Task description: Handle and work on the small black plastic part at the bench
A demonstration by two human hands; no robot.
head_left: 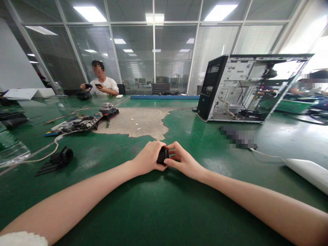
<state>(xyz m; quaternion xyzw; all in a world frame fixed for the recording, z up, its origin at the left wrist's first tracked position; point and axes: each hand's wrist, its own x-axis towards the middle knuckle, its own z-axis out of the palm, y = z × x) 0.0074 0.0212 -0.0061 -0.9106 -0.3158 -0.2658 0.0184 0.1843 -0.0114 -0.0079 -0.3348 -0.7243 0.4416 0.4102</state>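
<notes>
A small black part (162, 155), blocky with a ridged right side, is held between my two hands just above the green table (164, 212). My left hand (148, 157) is wrapped round its left side, covering much of it. From the right, my right hand (183, 160) grips its edge, with the thumb low on the near face and the fingers curled behind. The part's exact kind cannot be made out.
An opened computer case (215, 89) stands at the right, near a blurred dark object (238, 136) and a white cabled device (307, 172). A circuit board (74, 124), a black tube-like piece (61, 156) and a clear bottle (11, 147) lie left. Across sits a person (104, 85).
</notes>
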